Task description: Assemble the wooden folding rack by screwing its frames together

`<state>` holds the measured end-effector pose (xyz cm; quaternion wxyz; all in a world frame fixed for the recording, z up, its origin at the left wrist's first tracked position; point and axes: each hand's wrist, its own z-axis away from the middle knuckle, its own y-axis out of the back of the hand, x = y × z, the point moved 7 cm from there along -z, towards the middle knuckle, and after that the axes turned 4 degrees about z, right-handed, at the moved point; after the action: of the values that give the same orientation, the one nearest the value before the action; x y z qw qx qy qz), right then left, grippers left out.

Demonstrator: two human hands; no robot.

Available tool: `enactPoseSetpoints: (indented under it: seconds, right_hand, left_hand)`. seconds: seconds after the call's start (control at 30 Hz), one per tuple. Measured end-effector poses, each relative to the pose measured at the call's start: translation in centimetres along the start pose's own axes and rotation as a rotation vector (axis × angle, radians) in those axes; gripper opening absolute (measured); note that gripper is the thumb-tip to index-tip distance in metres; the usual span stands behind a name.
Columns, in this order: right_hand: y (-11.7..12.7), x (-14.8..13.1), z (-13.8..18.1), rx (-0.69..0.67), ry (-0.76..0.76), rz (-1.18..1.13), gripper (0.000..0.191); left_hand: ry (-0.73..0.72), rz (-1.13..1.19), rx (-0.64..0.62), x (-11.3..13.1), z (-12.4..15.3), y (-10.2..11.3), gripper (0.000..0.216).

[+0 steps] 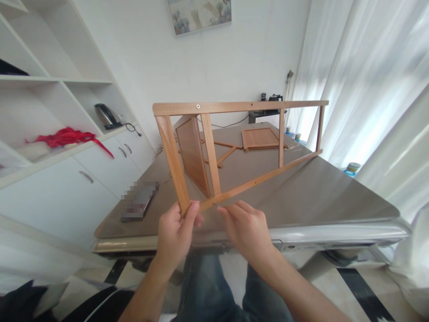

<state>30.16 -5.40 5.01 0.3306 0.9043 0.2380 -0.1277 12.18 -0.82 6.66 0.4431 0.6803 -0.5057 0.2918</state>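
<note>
A long wooden frame (241,107) of slats and rails is held up over the near edge of a grey table (318,197). My left hand (176,232) is closed round the lower end of the frame's nearest upright. My right hand (246,226) pinches a small thing at the near end of the thin lower rail (264,178); it is too small to name. A wooden panel (191,154) stands fixed inside the frame.
A flat wooden panel (260,138) and loose slats (225,154) lie farther back on the table. A dark flat object (140,201) lies at the table's left. White cabinets with a kettle (104,115) and red cloth (65,136) stand left; curtains hang right.
</note>
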Motion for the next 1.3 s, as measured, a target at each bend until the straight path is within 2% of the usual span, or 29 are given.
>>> enactPoseSetpoints:
  seconds: [0.63,0.8,1.0,1.13,1.3]
  right_hand:
    - [-0.4,0.5,0.3,-0.018,0.009,-0.041,0.044]
    - [-0.3,0.0,0.3,0.001,0.108,0.016,0.028]
    - [0.2,-0.8,0.5,0.016,0.246,0.067,0.029]
    - [0.1,-0.6,0.9,0.019,0.304,0.016,0.029]
    - [-0.1,-0.2,1.2,0.044,0.321,-0.088,0.023]
  left_hand:
    - [0.016,0.001,0.015,-0.4,0.1,-0.2,0.030]
    - [0.019,0.014,0.011,-0.5,0.2,-0.2,0.029]
    - [0.020,-0.007,-0.029,-2.5,0.4,-0.2,0.030]
    - [0.002,-0.087,-0.080,-3.8,0.7,-0.4,0.033]
    - [-0.031,-0.070,-0.062,-3.8,0.8,-0.4,0.040]
